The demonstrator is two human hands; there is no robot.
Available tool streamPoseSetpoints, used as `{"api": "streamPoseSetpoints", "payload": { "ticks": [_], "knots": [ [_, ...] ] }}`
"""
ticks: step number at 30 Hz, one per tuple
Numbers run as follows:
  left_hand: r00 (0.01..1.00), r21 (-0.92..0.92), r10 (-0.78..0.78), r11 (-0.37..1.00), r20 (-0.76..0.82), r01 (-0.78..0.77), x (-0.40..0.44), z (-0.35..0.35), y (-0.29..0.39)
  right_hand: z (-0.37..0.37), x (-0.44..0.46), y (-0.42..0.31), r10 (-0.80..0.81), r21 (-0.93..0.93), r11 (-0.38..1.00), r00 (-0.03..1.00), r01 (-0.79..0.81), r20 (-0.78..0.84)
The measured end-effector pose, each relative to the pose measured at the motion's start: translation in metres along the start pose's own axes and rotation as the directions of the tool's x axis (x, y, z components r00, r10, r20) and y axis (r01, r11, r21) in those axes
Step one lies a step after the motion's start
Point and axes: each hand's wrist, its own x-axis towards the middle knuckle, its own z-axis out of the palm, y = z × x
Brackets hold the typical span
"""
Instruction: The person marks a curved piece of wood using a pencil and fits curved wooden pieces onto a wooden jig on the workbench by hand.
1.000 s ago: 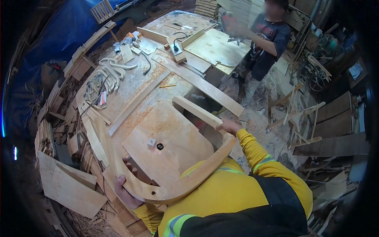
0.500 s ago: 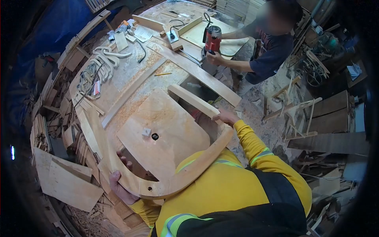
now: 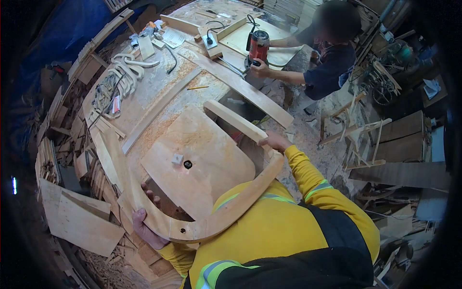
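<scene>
A curved, U-shaped wooden frame (image 3: 226, 222) lies close against the front of my yellow top, with a small dark hole in its near left part. My left hand (image 3: 147, 226) grips the frame's left bend, thumb outside and fingertips showing on the inner side. On the right arm of the frame, my right hand (image 3: 276, 141) is closed around the wood. Inside the curve lies a flat wooden panel (image 3: 211, 149) with a round hole and a small pale block (image 3: 177, 159) beside it.
Across the worktable a co-worker (image 3: 332, 67) holds a red router (image 3: 260, 43). A long plank (image 3: 240, 89), a pencil (image 3: 198, 87), a heap of pale curved wooden pieces (image 3: 127, 72) and sawdust lie on the table. Scrap wood (image 3: 86, 216) is piled at left.
The view has shifted slightly. The co-worker's head and the router have moved a little; my two hands keep their hold on the wooden frame.
</scene>
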Motion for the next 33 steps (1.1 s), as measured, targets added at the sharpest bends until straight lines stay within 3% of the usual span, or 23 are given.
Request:
{"api": "streamPoseSetpoints", "payload": {
  "ticks": [12,21,33],
  "knots": [
    [1.000,-0.004,0.018,1.000,0.011,-0.018,0.001,-0.001,0.000,-0.004,-0.006,-0.009,-0.060,0.075,0.996,0.995,0.055,0.073],
    [0.999,-0.001,0.004,1.000,0.043,-0.004,0.003,-0.005,0.001,0.011,0.023,0.025,0.020,0.105,0.994,1.000,-0.022,0.019],
    [1.000,0.000,0.027,1.000,0.014,-0.027,0.004,-0.003,0.001,0.001,0.003,0.003,0.027,0.003,1.000,1.000,-0.027,0.012]
  ]
}}
